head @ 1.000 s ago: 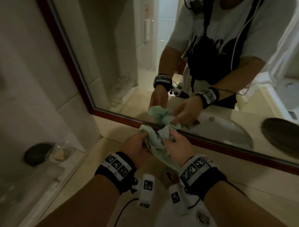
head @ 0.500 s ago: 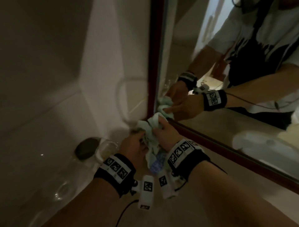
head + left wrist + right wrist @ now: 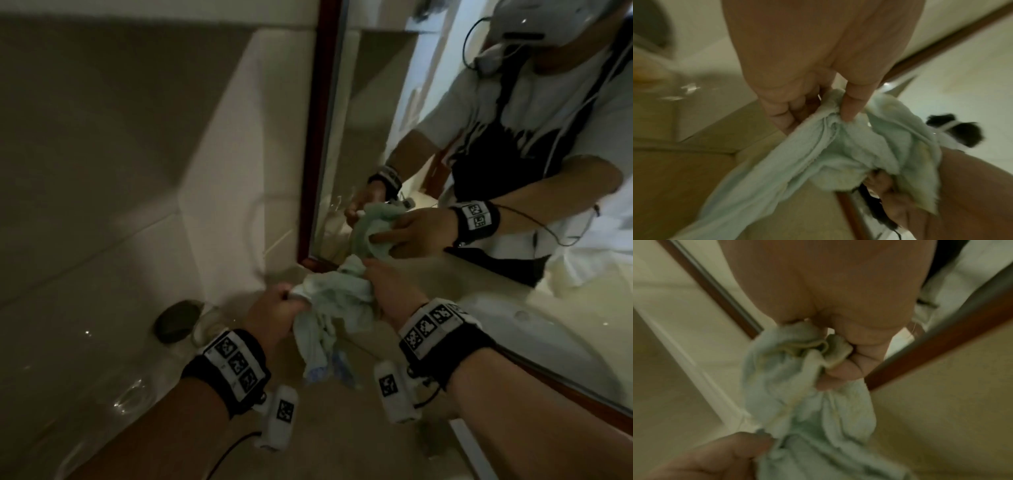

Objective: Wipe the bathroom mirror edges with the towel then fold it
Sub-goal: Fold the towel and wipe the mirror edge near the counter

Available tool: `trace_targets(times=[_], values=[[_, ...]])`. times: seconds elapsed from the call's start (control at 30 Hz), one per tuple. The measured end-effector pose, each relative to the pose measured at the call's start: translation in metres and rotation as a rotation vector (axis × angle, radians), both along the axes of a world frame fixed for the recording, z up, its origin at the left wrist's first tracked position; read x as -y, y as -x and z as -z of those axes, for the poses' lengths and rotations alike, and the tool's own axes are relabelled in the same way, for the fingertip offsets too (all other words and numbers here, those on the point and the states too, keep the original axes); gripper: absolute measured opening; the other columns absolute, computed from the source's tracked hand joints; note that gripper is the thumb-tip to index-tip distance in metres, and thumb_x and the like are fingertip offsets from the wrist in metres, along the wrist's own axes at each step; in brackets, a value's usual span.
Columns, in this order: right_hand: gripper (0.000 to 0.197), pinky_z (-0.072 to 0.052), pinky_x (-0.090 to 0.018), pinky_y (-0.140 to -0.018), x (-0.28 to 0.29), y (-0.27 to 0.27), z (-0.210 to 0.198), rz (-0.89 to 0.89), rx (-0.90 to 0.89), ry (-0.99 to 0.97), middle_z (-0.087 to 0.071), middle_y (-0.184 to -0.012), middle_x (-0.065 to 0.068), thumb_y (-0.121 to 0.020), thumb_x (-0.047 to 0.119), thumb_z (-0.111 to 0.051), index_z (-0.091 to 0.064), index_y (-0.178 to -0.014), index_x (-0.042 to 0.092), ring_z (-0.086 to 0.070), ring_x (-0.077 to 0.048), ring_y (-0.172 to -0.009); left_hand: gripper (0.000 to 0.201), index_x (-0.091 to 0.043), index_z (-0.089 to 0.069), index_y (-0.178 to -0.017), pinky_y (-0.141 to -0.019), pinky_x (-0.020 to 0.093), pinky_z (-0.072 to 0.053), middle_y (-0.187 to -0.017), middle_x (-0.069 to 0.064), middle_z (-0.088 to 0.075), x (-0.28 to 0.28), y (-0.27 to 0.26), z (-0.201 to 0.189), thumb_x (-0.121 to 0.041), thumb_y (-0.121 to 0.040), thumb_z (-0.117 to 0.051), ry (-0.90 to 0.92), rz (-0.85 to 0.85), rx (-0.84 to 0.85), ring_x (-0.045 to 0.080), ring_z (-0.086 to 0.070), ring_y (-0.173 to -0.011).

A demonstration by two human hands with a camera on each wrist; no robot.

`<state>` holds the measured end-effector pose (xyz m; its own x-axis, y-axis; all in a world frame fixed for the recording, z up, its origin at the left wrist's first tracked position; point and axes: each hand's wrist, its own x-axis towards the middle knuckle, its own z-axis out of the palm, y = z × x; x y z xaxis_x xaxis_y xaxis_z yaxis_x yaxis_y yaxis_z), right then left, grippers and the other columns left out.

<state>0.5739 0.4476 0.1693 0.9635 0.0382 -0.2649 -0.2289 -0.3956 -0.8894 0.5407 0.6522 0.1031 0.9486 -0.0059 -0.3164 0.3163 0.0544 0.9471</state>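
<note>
Gripping the bunched towel point(image 3: 334, 301) between left hand point(image 3: 274, 313) and right hand point(image 3: 394, 291), right nearer the mirror frame's point(image 3: 317, 137) lower-left corner.

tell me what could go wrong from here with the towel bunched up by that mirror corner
1. The towel is a crumpled wad held between the left hand and right hand; bunched like this it may skip parts of the mirror frame.
2. A loose tail of cloth hangs toward the counter and could drag there.
3. A clear glass stands just left of the left hand; a sideways sweep might knock it.
</note>
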Motion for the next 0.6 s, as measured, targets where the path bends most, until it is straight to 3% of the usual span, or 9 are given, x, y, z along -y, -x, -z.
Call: trace_targets(times=[0.07, 0.13, 0.2, 0.27, 0.33, 0.37, 0.43, 0.5, 0.6], values=[[0.021, -0.050, -0.056, -0.102, 0.024, 0.019, -0.021, 0.045, -0.039, -0.061, -0.066, -0.115, -0.011, -0.093, 0.031, -0.050, -0.067, -0.104, 0.026, -0.063, -0.033, -0.107, 0.034, -0.021, -0.069, -0.092, -0.092, 0.062, -0.054, -0.105, 0.024, -0.072, 0.010, 0.006, -0.021, -0.036, -0.063, -0.079, -0.024, -0.015, 0.063, 0.038, -0.070, -0.098], [0.025, -0.055, -0.058, -0.090, 0.046, 0.034, -0.041, 0.125, -0.117, -0.162, -0.071, -0.107, -0.018, -0.087, 0.037, -0.056, -0.071, -0.095, 0.019, -0.067, -0.036, -0.096, 0.034, -0.023, -0.067, -0.092, -0.094, 0.061, -0.054, -0.103, 0.019, -0.073, 0.023, 0.021, -0.054, -0.042, -0.065, -0.075, -0.082, 0.008, 0.143, 0.038, -0.070, -0.099], [0.032, -0.059, -0.048, -0.071, 0.065, 0.054, -0.062, 0.155, -0.115, -0.209, -0.072, -0.094, -0.020, -0.084, 0.038, -0.060, -0.072, -0.098, 0.012, -0.069, -0.035, -0.082, 0.031, -0.027, -0.064, -0.090, -0.094, 0.059, -0.055, -0.102, 0.018, -0.072, 0.036, 0.041, -0.089, -0.045, -0.066, -0.070, -0.096, -0.010, 0.209, 0.039, -0.070, -0.099], [0.022, -0.049, -0.038, -0.060, 0.089, 0.082, -0.085, 0.089, -0.055, -0.185, -0.064, -0.080, -0.015, -0.078, 0.033, -0.063, -0.069, -0.088, 0.015, -0.062, -0.027, -0.067, 0.023, -0.028, -0.062, -0.091, -0.086, 0.055, -0.058, -0.099, 0.018, -0.071, 0.052, 0.068, -0.128, -0.042, -0.073, -0.067, -0.140, -0.017, 0.268, 0.035, -0.070, -0.092], [0.003, -0.052, -0.036, -0.067, 0.109, 0.119, -0.106, -0.104, -0.067, 0.034, -0.063, -0.075, 0.003, -0.078, 0.028, -0.062, -0.063, -0.078, 0.025, -0.059, -0.010, -0.067, 0.013, -0.024, -0.060, -0.095, -0.071, 0.042, -0.056, -0.095, 0.015, -0.069, 0.061, 0.088, -0.159, -0.030, -0.083, -0.063, -0.190, 0.007, 0.329, 0.027, -0.067, -0.082], [0.008, -0.054, -0.028, -0.069, 0.119, 0.136, -0.115, -0.213, -0.107, 0.190, -0.061, -0.071, 0.014, -0.083, 0.027, -0.060, -0.058, -0.076, 0.030, -0.057, 0.000, -0.065, 0.008, -0.025, -0.061, -0.092, -0.068, 0.039, -0.053, -0.093, 0.013, -0.067, 0.067, 0.100, -0.174, -0.025, -0.084, -0.062, -0.196, 0.025, 0.358, 0.025, -0.065, -0.079], [0.023, -0.046, -0.015, -0.058, 0.137, 0.168, -0.132, -0.306, -0.136, 0.488, -0.055, -0.066, 0.016, -0.093, 0.029, -0.060, -0.052, -0.072, 0.032, -0.050, 0.000, -0.061, 0.012, -0.031, -0.063, -0.081, -0.068, 0.040, -0.048, -0.090, 0.013, -0.063, 0.078, 0.127, -0.205, -0.020, -0.078, -0.063, -0.166, 0.092, 0.399, 0.026, -0.062, -0.076], [0.024, -0.045, -0.015, -0.056, 0.151, 0.183, -0.144, -0.275, 0.012, 0.608, -0.051, -0.073, 0.015, -0.096, 0.032, -0.059, -0.053, -0.072, 0.028, -0.047, -0.002, -0.065, 0.017, -0.028, -0.064, -0.075, -0.067, 0.039, -0.044, -0.085, 0.014, -0.059, 0.088, 0.151, -0.224, -0.011, -0.074, -0.062, -0.135, 0.217, 0.433, 0.026, -0.057, -0.074], [0.014, -0.047, -0.009, -0.049, 0.149, 0.210, -0.165, -0.282, 0.130, 0.300, -0.062, -0.077, 0.003, -0.102, 0.017, -0.049, -0.061, -0.100, 0.012, -0.063, -0.012, -0.068, 0.024, -0.018, -0.063, -0.079, -0.061, 0.031, -0.043, -0.081, 0.012, -0.058, 0.108, 0.183, -0.243, 0.002, -0.071, -0.054, -0.156, 0.376, 0.476, 0.024, -0.053, -0.071]])
